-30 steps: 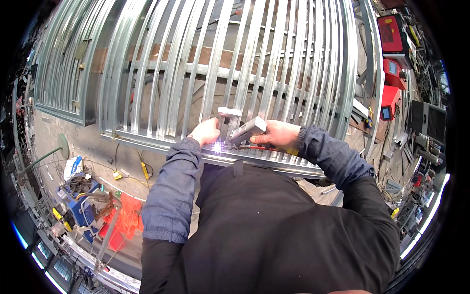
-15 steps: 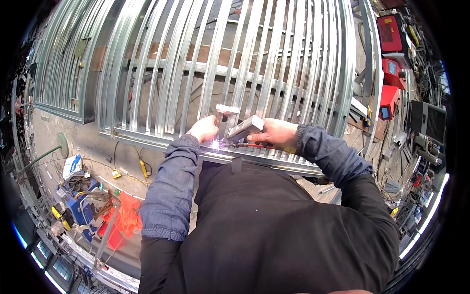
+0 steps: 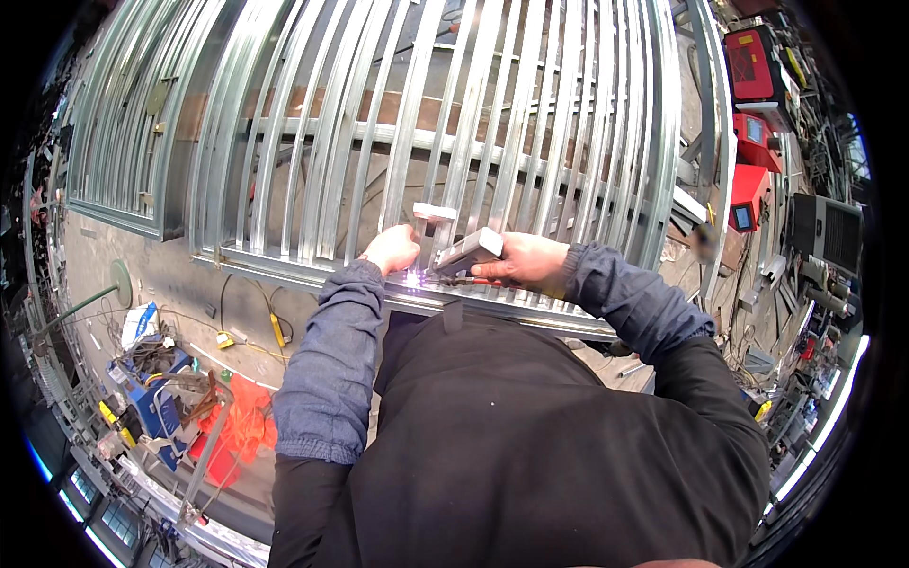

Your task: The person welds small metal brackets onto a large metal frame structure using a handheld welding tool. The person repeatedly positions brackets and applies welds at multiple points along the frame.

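Note:
A bright violet-white welding spark (image 3: 413, 278) glows at the near rail of a silver metal frame (image 3: 407, 142). Just above it, my left hand (image 3: 392, 251) is closed beside the bars; its fingertips are turned away, so what they grip is hidden. From the right, my right hand (image 3: 532, 260) holds a thin welding torch (image 3: 487, 281) with a reddish handle, its tip pointing left to the spark. A short square metal tube (image 3: 472, 250) slants beside the right hand's fingers. Behind it, a pale flat-topped metal piece (image 3: 435, 212) stands between the bars.
Another barred panel (image 3: 114, 170) lies at the far left. Red machines (image 3: 754, 142) and a dark grey cabinet (image 3: 826, 235) stand on the right. At lower left are a blue machine (image 3: 147, 402), orange-red cloth (image 3: 248, 417), loose cables and a green round-ended stand (image 3: 121, 282).
Both hands, the torch and the slanted tube have shifted slightly left in the picture, as has the frame. The spark still burns at the near rail.

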